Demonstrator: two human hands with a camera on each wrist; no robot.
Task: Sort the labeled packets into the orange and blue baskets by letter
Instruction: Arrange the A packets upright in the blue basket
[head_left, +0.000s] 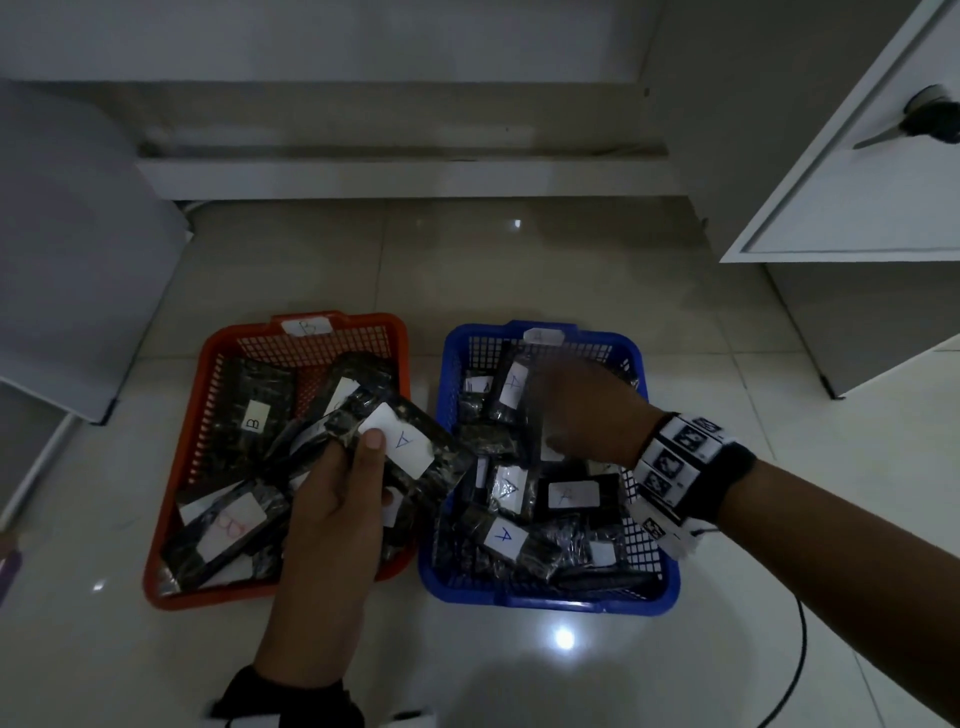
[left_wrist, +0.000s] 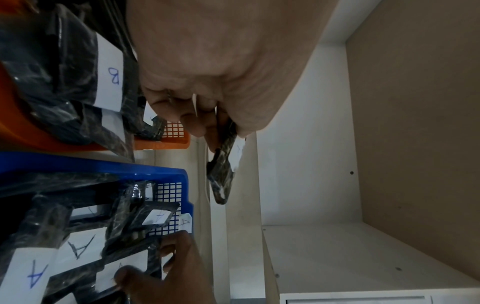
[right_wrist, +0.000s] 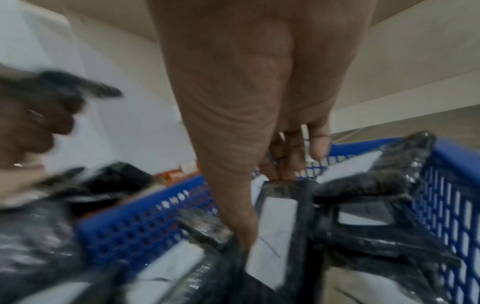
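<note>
The left hand (head_left: 332, 499) pinches an A packet (head_left: 400, 447) over the orange basket (head_left: 176, 452), hiding packets beneath. At three o'clock, the blurred right hand (head_left: 582, 410) reaches into the blue basket (head_left: 649, 587); its grip cannot be made out.

Head view running dim, ceiling light glaring off the glossy pale tiled floor (head_left: 563, 638), right wrist view smearing with motion blur, edges bowing.

I read "A" on held packet's label (head_left: 400, 441); "B" on orange basket's tag (head_left: 307, 326) & a packet label inside (head_left: 254, 422); "A" on blue-basket packet labels (head_left: 503, 535).
</note>
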